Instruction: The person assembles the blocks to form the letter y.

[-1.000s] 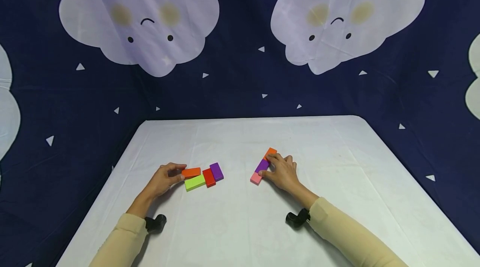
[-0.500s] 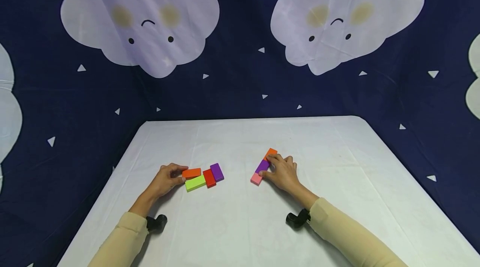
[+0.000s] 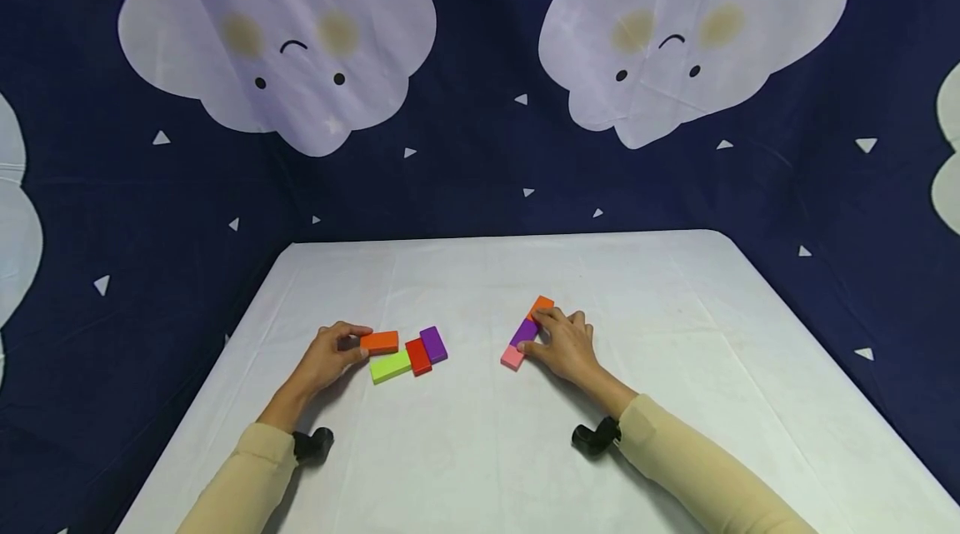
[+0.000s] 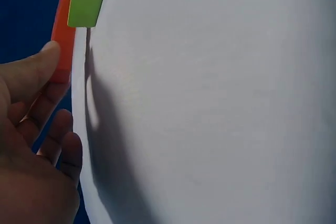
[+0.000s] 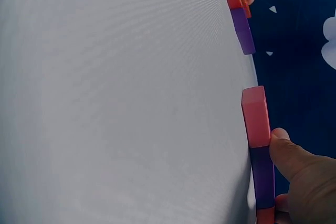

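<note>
My left hand [image 3: 333,353] pinches an orange block [image 3: 380,342] between thumb and fingers, just behind a lime green block [image 3: 390,366]. In the left wrist view, the thumb lies on the near face of that block. A red block [image 3: 418,356] touches the green one's right end, and a purple block [image 3: 433,344] leans beside the red. My right hand [image 3: 566,346] holds the middle purple block [image 3: 524,332] of a slanted row, its thumb by the pink block [image 3: 512,357] and its fingertips by the far orange block [image 3: 541,306]. Fingertips partly hide the row.
A white cloth covers the table [image 3: 465,451]. Behind it hangs a dark blue curtain [image 3: 480,184] with cloud shapes and small triangles. Black wrist cameras [image 3: 313,446] are strapped to both forearms. A gap of cloth separates the two block groups.
My left hand has shifted the orange block slightly back and to the left, opening a small gap from the green block. My right hand and its row stay put.
</note>
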Demonstrator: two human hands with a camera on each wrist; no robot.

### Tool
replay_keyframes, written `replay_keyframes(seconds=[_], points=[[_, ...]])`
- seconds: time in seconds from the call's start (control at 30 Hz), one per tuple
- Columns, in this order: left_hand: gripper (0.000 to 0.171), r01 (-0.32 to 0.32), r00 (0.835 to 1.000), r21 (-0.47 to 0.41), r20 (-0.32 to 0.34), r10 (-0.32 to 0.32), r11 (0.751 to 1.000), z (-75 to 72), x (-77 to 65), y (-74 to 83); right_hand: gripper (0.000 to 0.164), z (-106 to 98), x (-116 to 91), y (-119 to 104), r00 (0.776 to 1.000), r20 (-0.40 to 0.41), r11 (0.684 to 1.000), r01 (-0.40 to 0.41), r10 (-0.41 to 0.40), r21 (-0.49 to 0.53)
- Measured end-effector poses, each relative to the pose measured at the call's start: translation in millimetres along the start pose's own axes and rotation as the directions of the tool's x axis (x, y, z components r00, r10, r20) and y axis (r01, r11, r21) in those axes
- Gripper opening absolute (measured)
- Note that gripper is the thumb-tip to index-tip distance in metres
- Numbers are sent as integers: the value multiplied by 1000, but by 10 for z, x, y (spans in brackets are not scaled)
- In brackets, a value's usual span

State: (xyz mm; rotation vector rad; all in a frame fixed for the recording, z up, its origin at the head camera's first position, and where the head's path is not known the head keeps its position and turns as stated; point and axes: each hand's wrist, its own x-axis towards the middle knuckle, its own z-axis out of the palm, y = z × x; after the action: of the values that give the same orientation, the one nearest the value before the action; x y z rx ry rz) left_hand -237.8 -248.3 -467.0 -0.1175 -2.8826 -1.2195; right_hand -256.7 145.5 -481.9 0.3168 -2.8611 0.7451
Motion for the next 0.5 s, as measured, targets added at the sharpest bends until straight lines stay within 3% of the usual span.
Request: replay_keyframes(seconds=[0.23,0.5], points=[[34,-23,1000,-45,19,24,999,-6,122,186,68,-6,-1,4,1000,3,1000,-5,5,-1],[32,-37,995,-105,87,46,994,186,271,502,67,3,3,8,1000,-6,1000,5,-5,-8]])
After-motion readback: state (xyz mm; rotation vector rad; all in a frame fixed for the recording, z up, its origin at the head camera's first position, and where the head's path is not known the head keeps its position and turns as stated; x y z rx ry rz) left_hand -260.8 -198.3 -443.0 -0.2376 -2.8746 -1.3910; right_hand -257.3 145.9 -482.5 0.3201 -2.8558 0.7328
